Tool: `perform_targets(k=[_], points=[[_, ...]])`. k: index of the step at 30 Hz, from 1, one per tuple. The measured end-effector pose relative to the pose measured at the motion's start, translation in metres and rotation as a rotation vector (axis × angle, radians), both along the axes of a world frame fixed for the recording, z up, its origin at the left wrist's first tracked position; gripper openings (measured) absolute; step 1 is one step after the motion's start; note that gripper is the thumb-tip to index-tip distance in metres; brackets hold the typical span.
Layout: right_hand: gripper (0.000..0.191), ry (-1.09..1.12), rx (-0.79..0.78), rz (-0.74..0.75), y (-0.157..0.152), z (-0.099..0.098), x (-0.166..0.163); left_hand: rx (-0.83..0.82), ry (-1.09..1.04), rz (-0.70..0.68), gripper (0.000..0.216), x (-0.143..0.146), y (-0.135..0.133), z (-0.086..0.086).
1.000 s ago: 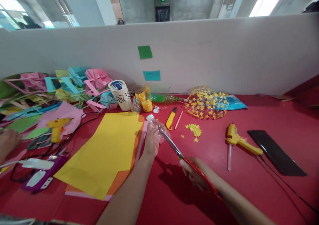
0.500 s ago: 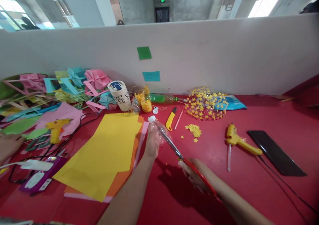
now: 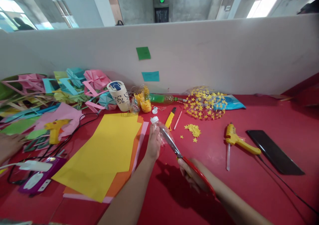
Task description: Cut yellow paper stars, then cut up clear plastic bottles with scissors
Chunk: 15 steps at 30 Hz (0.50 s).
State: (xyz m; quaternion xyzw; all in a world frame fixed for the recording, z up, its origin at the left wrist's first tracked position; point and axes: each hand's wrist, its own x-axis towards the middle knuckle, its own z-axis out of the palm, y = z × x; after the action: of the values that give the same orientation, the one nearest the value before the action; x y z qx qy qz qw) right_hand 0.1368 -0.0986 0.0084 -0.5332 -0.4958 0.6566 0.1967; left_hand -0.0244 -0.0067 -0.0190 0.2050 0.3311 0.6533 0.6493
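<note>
My left hand (image 3: 153,144) is closed around a clear plastic bottle piece (image 3: 163,137) with a white neck at its top. In my right hand (image 3: 190,173) is a pair of red-handled scissors (image 3: 177,152), the blades reaching up and left to the plastic. Whether the blades are cutting into it I cannot tell. Behind the bottle piece lie a yellow utility knife (image 3: 170,118), a striped straw (image 3: 177,119) and a small white cap (image 3: 155,111). Loose yellow stars (image 3: 193,130) are heaped to the right.
Yellow paper sheets (image 3: 107,152) lie left, near a purple power strip (image 3: 42,177) and a glue gun (image 3: 55,130). Another person's hand (image 3: 11,147) is at far left. A star-covered clear dome (image 3: 204,104), second glue gun (image 3: 240,142) and phone (image 3: 275,152) lie right.
The bottle piece has turned slightly in my left hand, its white neck shifting a little to the right. The scissors stay against the plastic with a slight change of angle.
</note>
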Motion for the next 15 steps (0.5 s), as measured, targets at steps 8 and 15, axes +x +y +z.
perform_targets(k=[8, 15], points=[[0.061, -0.05, -0.032, -0.029, 0.0005, 0.0051, -0.0022, -0.005, 0.007, 0.016, 0.037, -0.0017, 0.001, -0.0015], [0.061, -0.083, 0.002, -0.017, 0.0012, 0.0044, -0.0011, 0.014, 0.004, 0.009, 0.036, -0.0012, 0.0016, 0.001]])
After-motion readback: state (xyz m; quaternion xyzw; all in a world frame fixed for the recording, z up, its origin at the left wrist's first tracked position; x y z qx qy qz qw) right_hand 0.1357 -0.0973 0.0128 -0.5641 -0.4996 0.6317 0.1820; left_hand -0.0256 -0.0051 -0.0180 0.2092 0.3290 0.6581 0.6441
